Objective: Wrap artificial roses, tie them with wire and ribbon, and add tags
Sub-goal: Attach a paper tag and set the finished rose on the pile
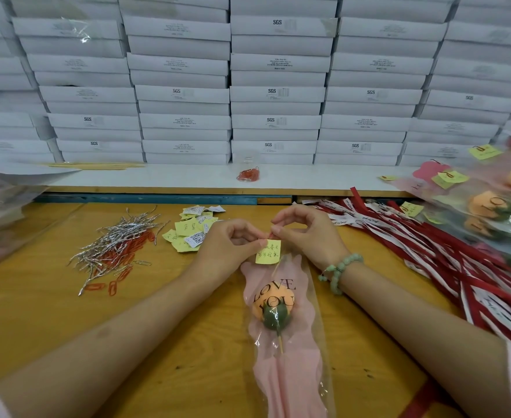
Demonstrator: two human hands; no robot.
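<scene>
Orange artificial rose [273,306] with green calyx and thin stick stem: already inside its pink-and-clear plastic sleeve [287,372] printed "LOVE YOU", lying flat on the yellow wooden table [52,312], centre, between both forearms. Wrapping looks done. No ribbon or wire shows on this one; the sleeve's near end runs out of frame, so I cannot tell.

Tagging is the step in hand. Yellow handwritten paper tag [268,252] sits at the sleeve's far edge. Left hand [233,239]: thumb and forefinger pinched on the tag's top corner. Right hand [305,233]: thumb and forefinger closed on a small red clip [270,233] at the tag's top edge, other fingers arched.

Outward: loose tags [192,229], silver wire ties [118,239] and red paper clips [118,276] left; red-and-white ribbons [429,242] and finished tagged roses [489,206] right. Plenty of stock left.
</scene>
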